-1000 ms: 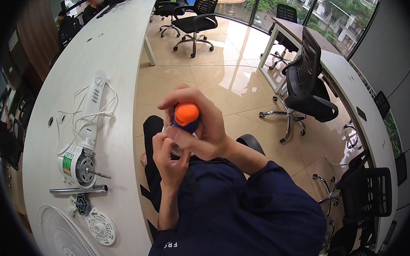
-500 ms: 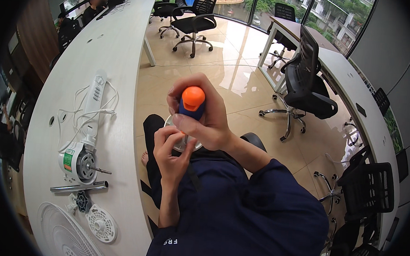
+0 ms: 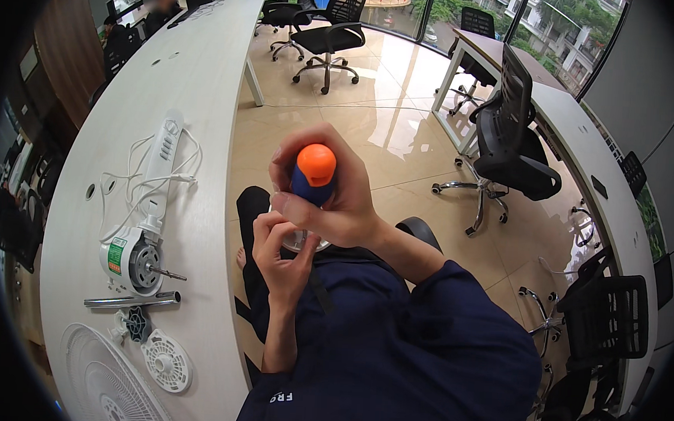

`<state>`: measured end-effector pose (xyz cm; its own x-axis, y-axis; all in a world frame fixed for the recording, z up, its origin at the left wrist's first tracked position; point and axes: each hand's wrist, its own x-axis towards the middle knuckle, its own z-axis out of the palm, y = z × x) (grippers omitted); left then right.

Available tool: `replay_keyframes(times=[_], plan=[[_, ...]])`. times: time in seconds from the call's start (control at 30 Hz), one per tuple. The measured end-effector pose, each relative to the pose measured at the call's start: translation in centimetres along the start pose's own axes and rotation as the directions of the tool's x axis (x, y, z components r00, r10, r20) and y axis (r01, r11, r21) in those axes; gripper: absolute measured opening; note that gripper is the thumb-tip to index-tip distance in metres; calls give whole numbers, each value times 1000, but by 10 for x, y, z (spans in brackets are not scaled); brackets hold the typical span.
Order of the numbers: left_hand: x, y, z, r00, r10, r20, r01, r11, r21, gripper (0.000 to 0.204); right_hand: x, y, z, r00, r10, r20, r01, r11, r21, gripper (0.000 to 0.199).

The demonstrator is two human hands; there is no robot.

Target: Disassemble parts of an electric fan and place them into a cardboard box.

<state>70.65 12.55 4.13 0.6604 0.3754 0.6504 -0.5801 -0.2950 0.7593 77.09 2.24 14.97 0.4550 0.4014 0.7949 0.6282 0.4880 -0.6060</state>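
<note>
My right hand [image 3: 342, 184] is wrapped round a screwdriver [image 3: 316, 166] with a blue and orange handle, its orange end facing up toward me. Just below, the fingers of my left hand [image 3: 281, 257] are pinched together beside the screwdriver's metal shaft. What they grip is hidden behind the fingers. Beneath both hands, over my lap, is a white round part [image 3: 295, 246], mostly covered by the hands, with only bits of its rim showing.
On the long desk [image 3: 210, 227] to my left lie a white fan stand with switches [image 3: 165, 152] and looped cable, a fan motor [image 3: 140, 261], a metal tube [image 3: 132, 300], a dark knob [image 3: 137, 323], a white slotted disc [image 3: 167, 361] and a fan grille [image 3: 107, 385]. Office chairs [image 3: 508, 136] stand right.
The screwdriver's handle has turned and tilted slightly in my right hand. The white round part is now more covered by the hands. The whole view has shifted a little.
</note>
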Motion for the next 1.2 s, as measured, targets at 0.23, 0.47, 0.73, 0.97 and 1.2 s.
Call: replay_keyframes(times=[0.23, 0.47, 0.73, 0.97, 1.2], plan=[[-4, -11, -3, 982, 165, 89, -176, 976, 131, 18, 1, 0, 0, 1000, 18, 25, -20, 994, 108, 41], [-5, -2, -2, 998, 68, 14, -69, 993, 93, 20, -2, -6, 1, 999, -13, 31, 15, 995, -94, 38], [-10, -14, -4, 994, 93, 49, -98, 991, 94, 22, -1, -4, 4, 998, 62, 4, -62, 990, 126, 36], [0, 9, 4, 998, 49, -35, -50, 999, -17, 19, -2, -5, 3, 1000, -15, -7, 14, 1000, -21, 40], [-14, -11, -2, 996, 67, 61, -75, 988, 137, 18, -1, -4, 5, 999, 35, -25, -35, 999, 16, 40]])
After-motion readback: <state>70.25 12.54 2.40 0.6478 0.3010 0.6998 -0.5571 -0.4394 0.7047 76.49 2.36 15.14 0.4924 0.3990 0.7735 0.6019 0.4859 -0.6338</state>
